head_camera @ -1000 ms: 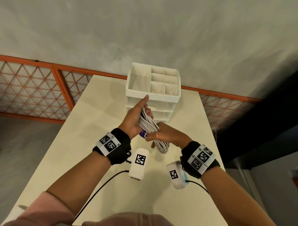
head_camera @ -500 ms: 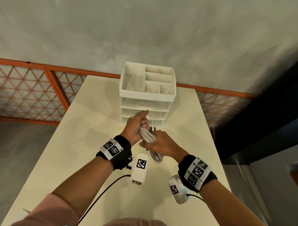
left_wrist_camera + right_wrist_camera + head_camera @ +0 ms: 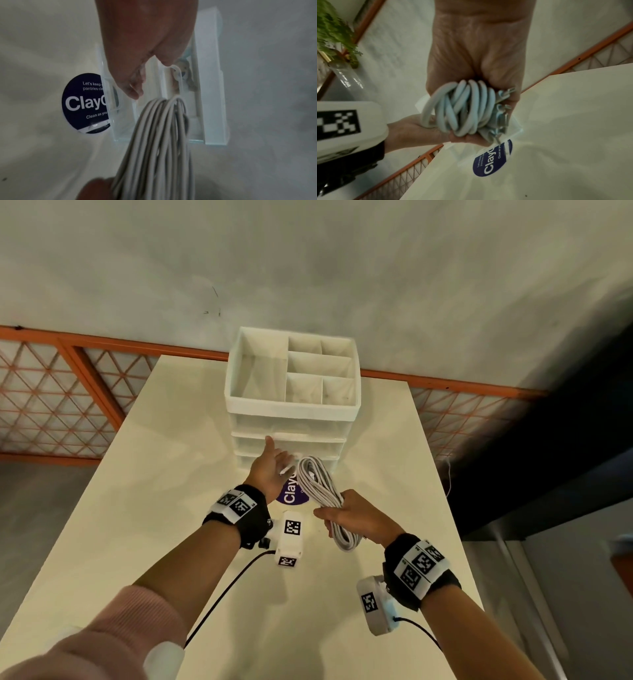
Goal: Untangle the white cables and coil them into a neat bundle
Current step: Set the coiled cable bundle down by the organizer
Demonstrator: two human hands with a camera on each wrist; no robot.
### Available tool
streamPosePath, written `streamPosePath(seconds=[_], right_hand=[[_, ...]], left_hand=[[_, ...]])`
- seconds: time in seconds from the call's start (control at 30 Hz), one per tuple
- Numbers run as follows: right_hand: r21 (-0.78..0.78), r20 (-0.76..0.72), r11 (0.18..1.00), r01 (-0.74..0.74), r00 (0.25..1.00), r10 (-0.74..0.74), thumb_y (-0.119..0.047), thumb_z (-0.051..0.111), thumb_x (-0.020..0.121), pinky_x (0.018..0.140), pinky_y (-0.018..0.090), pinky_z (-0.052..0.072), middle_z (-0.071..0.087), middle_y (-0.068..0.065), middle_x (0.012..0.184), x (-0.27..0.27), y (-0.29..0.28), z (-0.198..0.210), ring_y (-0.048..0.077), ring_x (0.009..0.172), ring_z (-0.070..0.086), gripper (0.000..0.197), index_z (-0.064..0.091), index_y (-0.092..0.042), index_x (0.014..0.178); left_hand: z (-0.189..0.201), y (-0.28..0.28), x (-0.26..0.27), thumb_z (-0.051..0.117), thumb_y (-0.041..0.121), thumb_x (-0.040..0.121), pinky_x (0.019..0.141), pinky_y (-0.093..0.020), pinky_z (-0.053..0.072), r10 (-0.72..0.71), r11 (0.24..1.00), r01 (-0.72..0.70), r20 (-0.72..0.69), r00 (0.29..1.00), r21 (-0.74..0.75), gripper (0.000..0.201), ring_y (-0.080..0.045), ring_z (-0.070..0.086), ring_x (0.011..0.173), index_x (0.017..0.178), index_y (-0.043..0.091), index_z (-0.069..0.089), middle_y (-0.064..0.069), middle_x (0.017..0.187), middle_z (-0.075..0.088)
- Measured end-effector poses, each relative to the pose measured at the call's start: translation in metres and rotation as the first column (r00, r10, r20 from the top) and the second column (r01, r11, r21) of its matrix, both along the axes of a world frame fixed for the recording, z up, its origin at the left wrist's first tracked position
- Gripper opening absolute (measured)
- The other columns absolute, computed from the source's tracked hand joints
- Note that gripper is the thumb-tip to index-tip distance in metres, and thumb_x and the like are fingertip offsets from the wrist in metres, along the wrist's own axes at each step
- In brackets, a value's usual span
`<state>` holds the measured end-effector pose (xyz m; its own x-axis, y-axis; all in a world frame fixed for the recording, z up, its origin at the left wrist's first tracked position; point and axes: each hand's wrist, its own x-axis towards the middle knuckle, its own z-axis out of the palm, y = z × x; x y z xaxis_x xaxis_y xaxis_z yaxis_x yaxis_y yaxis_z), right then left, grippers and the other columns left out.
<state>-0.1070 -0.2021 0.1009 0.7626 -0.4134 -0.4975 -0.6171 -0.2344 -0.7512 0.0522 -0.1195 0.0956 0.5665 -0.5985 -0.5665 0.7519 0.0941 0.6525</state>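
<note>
The coiled white cable bundle [image 3: 322, 494] lay gripped in the right hand [image 3: 359, 518] at frame centre, its long axis running toward the drawer organizer [image 3: 291, 405], beside the nearer, relaxed, empty-fingered left hand [image 3: 270, 470].

Counted: two hands, left [image 3: 270, 470] and right [image 3: 356, 518]; one coiled bundle of white cables [image 3: 322, 491]; one white drawer organiser [image 3: 291, 405]; one round blue sticker [image 3: 291, 494]; one bench [image 3: 137, 508].
</note>
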Motion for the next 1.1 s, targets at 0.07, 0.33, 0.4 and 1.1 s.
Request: streamPosePath(seconds=[0.07,0.33,0.4,1.1], right_hand=[[0.030,-0.001,0.999,0.013,1.000,-0.013,-0.023,0.064,0.086,0.067,0.026,0.051,0.065,0.004,0.063,-0.002,-0.003,-0.002,0.018,0.058,0.063,0.020,0.061,-0.012,0.069],[0.073,0.064,0.997,0.013,0.998,-0.018,-0.019,0.063,0.087,0.062,0.025,0.051,0.063,0.004,0.062,-0.013,-0.018,0.001,0.017,0.054,0.062,0.008,0.057,-0.015,0.085],[0.068,0.092,0.998,-0.009,0.996,0.003,-0.016,0.063,0.088,0.058,0.024,0.050,0.062,0.004,0.062,-0.015,-0.018,0.005,0.016,0.051,0.061,0.008,0.055,-0.018,0.089],[-0.135,0.000,0.874,-0.466,0.883,0.470,-0.012,0.069,0.082,0.060,0.025,0.050,0.066,-0.003,0.061,0.093,-0.022,0.056,0.012,0.052,0.062,0.016,0.060,-0.023,0.088]], left_hand=[[-0.005,-0.006,0.004,0.036,0.046,0.096,0.096,-0.033,0.046,0.059,0.998,-0.059,-0.018,0.998,0.029,0.058,-0.020,0.057,0.108,0.133,0.001,0.037,-0.013,0.123,0.055],[-0.028,-0.008,-0.001,0.050,0.046,0.091,0.075,-0.028,0.052,0.115,0.993,-0.115,-0.030,0.993,0.017,0.054,-0.017,0.063,0.086,0.120,0.000,0.044,-0.006,0.100,0.056],[-0.033,-0.004,-0.007,0.049,0.043,0.092,0.070,-0.026,0.051,0.120,0.992,-0.119,-0.030,0.992,0.035,0.051,-0.016,0.063,0.084,0.118,-0.001,0.045,-0.006,0.096,0.055],[-0.040,0.037,-0.047,0.040,0.033,0.099,0.078,-0.024,0.052,0.019,1.000,-0.020,-0.048,0.999,-0.021,0.034,-0.017,0.065,0.086,0.104,0.002,0.052,-0.008,0.104,0.057]])
